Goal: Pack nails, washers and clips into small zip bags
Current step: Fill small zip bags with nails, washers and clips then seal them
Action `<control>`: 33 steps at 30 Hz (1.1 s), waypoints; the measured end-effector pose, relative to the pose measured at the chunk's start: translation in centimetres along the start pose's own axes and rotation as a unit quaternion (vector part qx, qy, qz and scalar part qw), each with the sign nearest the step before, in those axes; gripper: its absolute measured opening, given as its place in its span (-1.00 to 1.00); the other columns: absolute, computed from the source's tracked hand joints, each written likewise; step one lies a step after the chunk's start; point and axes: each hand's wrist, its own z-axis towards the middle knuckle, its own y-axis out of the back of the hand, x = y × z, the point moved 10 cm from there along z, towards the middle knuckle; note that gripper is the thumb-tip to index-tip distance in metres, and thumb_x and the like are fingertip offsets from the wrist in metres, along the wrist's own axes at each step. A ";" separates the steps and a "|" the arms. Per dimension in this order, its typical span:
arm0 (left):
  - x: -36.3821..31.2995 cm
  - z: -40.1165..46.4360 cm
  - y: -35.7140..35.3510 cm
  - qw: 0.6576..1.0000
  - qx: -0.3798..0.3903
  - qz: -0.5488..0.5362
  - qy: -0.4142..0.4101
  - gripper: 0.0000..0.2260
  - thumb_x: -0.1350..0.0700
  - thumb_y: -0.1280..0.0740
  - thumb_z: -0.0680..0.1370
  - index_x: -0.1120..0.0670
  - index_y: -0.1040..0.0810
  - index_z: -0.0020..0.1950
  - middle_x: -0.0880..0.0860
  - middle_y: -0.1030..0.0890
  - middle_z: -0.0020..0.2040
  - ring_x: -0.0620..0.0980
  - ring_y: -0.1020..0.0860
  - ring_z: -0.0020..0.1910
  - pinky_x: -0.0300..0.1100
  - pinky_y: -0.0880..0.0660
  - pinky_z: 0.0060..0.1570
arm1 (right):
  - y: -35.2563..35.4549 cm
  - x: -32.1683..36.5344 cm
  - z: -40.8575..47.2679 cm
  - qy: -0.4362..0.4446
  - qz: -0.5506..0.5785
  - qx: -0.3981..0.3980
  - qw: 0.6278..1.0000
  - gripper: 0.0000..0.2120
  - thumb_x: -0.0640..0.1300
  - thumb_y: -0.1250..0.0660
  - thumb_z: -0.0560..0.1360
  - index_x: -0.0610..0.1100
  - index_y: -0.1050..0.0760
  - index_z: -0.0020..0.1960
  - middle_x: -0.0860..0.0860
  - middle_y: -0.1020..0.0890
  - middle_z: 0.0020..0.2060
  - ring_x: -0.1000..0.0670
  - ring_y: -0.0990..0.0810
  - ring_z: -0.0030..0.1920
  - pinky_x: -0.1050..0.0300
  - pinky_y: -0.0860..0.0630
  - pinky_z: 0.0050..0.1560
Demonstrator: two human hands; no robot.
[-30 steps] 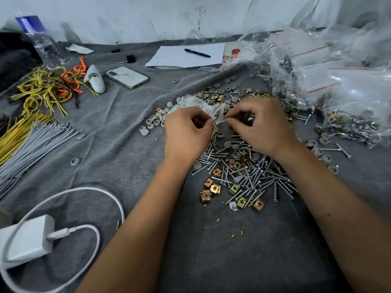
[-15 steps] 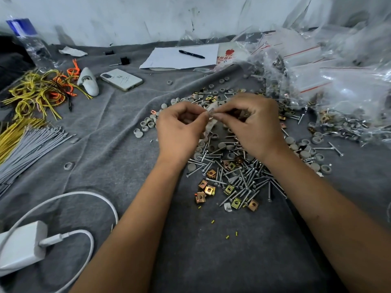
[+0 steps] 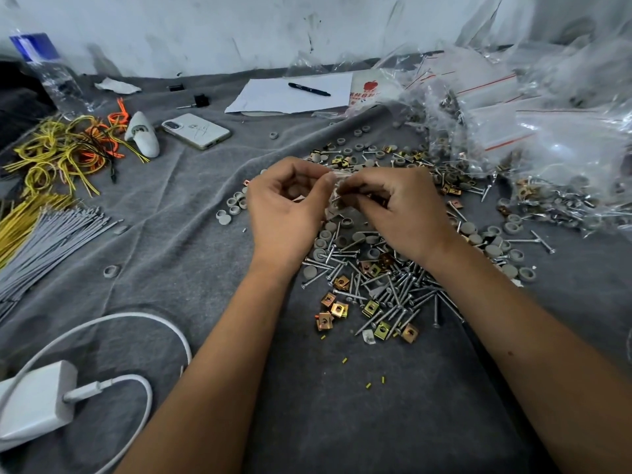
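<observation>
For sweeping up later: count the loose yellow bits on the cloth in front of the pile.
4: one yellow bit beside the gold clips, one nearer, two nearest still. Others may hide in the pile.

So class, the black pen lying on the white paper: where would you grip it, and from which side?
Pinch the pen across its slim barrel near the middle, coming straight down from above. It lies flat on the paper with nothing crowding it.

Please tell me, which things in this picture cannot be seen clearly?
- Small zip bag, head view: mostly hidden between left hand and right hand; contents and seal unreadable.
- Red print on packet: too small.
- Water bottle: cut by the left edge.
- Filled bags: glare hides counts.
</observation>
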 end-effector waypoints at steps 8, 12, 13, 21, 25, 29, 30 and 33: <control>0.0 -0.2 0.0 1.000 -0.014 0.000 -0.003 -0.96 0.24 -0.51 0.49 0.16 -0.69 -0.14 0.00 -0.64 -0.36 -0.04 -0.53 -0.41 -0.15 -0.47 -0.38 | -0.9 0.0 -0.2 -0.013 0.024 0.018 0.999 -0.76 -0.31 -0.45 0.54 -0.17 -0.68 0.19 0.01 -0.74 0.02 0.18 -0.71 -0.04 0.16 -0.67 0.00; 0.9 0.0 1.1 0.998 -0.053 0.012 0.018 -0.96 0.25 -0.50 0.50 0.13 -0.70 -0.13 0.04 -0.68 -0.28 -0.03 -0.58 -0.32 -0.03 -0.56 -0.27 | -1.3 -0.6 -0.2 -0.027 0.033 0.067 0.997 -0.59 -0.41 -0.37 0.55 -0.11 -0.60 0.34 0.05 -0.69 0.19 0.12 -0.73 0.01 0.13 -0.67 0.07; 1.1 0.0 1.4 0.997 -0.069 0.012 0.025 -0.97 0.25 -0.49 0.50 0.14 -0.70 -0.12 0.08 -0.69 -0.26 -0.01 -0.59 -0.30 0.01 -0.58 -0.23 | -1.0 -0.6 -0.1 -0.028 0.038 0.056 0.997 -0.60 -0.40 -0.39 0.55 -0.11 -0.61 0.33 0.05 -0.69 0.19 0.14 -0.72 0.03 0.14 -0.67 0.08; 1.8 0.1 3.9 0.985 -0.159 -0.024 0.061 -0.97 0.28 -0.46 0.53 0.23 -0.68 -0.09 0.18 -0.66 -0.23 0.05 -0.53 -0.29 0.00 -0.53 -0.22 | -1.8 -2.8 -0.5 -0.052 -0.119 0.209 0.969 -0.87 0.10 -0.57 0.38 0.20 -0.64 -0.13 0.17 -0.57 -0.08 0.07 -0.43 0.06 0.06 -0.38 0.07; 2.2 0.2 2.7 0.990 -0.116 -0.002 0.078 -0.94 0.29 -0.47 0.52 0.17 -0.69 -0.12 0.18 -0.69 -0.23 0.00 -0.56 -0.31 -0.01 -0.56 -0.22 | -3.4 -3.6 -1.3 -0.075 -0.139 0.282 0.946 -0.86 0.07 -0.56 0.42 0.18 -0.60 -0.16 0.17 -0.45 -0.04 0.05 -0.27 0.19 0.06 -0.23 0.24; 2.5 0.1 1.6 0.993 -0.072 0.041 0.086 -0.88 0.29 -0.45 0.51 0.08 -0.70 -0.15 0.18 -0.70 -0.22 0.03 -0.59 -0.31 0.10 -0.63 -0.18 | -3.1 -3.2 -1.0 -0.066 -0.136 0.270 0.951 -0.85 0.00 -0.52 0.47 0.15 -0.55 -0.15 0.20 -0.47 -0.05 0.05 -0.32 0.15 0.07 -0.28 0.18; 2.6 0.1 1.6 0.993 -0.069 0.049 0.086 -0.88 0.29 -0.45 0.51 0.08 -0.70 -0.14 0.18 -0.70 -0.21 0.04 -0.59 -0.30 0.13 -0.63 -0.17 | -2.5 -2.9 -0.6 -0.065 -0.107 0.237 0.963 -0.85 -0.03 -0.50 0.50 0.14 -0.54 -0.12 0.18 -0.52 -0.05 0.05 -0.39 0.12 0.09 -0.34 0.12; 2.4 0.1 1.3 0.993 -0.049 0.071 0.076 -0.90 0.30 -0.44 0.51 0.12 -0.70 -0.10 0.15 -0.69 -0.25 0.00 -0.58 -0.30 0.09 -0.62 -0.21 | -0.1 -2.2 0.2 -0.062 -0.024 0.112 0.991 -0.89 -0.19 -0.45 0.55 -0.01 -0.57 -0.01 0.12 -0.64 -0.09 0.15 -0.61 -0.05 0.24 -0.53 -0.04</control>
